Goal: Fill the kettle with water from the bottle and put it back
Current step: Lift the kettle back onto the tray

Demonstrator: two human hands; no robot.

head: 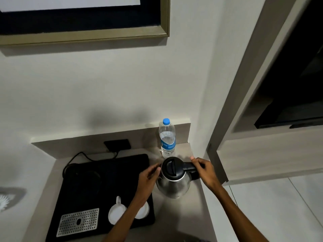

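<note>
A steel kettle [173, 185] with a black lid, shut, stands on the beige counter to the right of the black tray. My right hand [203, 169] grips its black handle. My left hand [149, 175] rests against the kettle's left side near the lid, fingers curled. Just behind the kettle stands a clear water bottle [167, 138], upright, with a blue cap on and a blue label. The kettle's round black base [82, 177] sits bare at the tray's back left, its cord running to a wall socket.
The black tray [108, 165] holds two white cups [116, 211], one partly hidden by my left arm, and a perforated metal plate [78, 221]. A socket [117, 144] is on the backsplash. The counter edge [208, 206] drops off to the right. A framed picture hangs above.
</note>
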